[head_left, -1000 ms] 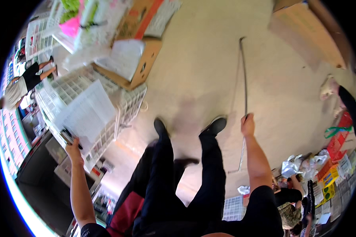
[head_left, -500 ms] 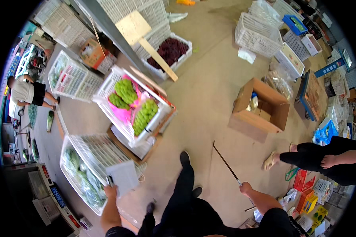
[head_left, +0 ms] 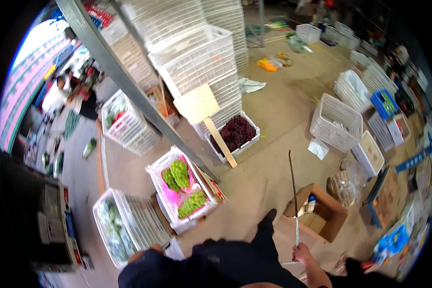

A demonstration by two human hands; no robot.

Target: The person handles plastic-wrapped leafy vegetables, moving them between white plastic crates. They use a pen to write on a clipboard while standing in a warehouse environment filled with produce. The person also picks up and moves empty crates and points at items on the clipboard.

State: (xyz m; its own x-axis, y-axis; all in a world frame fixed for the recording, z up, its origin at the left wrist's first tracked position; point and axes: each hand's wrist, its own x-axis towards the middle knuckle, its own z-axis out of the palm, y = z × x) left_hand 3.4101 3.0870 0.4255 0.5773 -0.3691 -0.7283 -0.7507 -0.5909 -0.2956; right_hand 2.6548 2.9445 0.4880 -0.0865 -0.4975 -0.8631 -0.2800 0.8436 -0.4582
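My right hand (head_left: 301,252) is closed round the pale handle of a long thin rod (head_left: 293,192) with a bent hook at its dark tip. The rod points up and away, passing in front of an open cardboard box (head_left: 338,224). At the lower left, my left hand (head_left: 153,248) is mostly hidden behind my dark clothing. It appears to grip a flat white clipboard (head_left: 174,250), of which only a part shows. Beside it stands a white slatted crate (head_left: 143,218) with bagged leafy greens (head_left: 113,225). Just beyond, green grapes (head_left: 192,204) lie in another white crate.
A grey metal post (head_left: 125,77) slants past tall stacked white crates (head_left: 197,67). Dark red grapes (head_left: 237,134) fill a low crate, crossed by a wooden board on a stick (head_left: 221,144). Crates and a flat-topped blue-edged scale (head_left: 381,204) line the right. People stand far left.
My view has tilted up and shifted, showing more of the far floor. The hooked rod has swung upright toward the cardboard box. My left hand has become mostly covered by my clothing.
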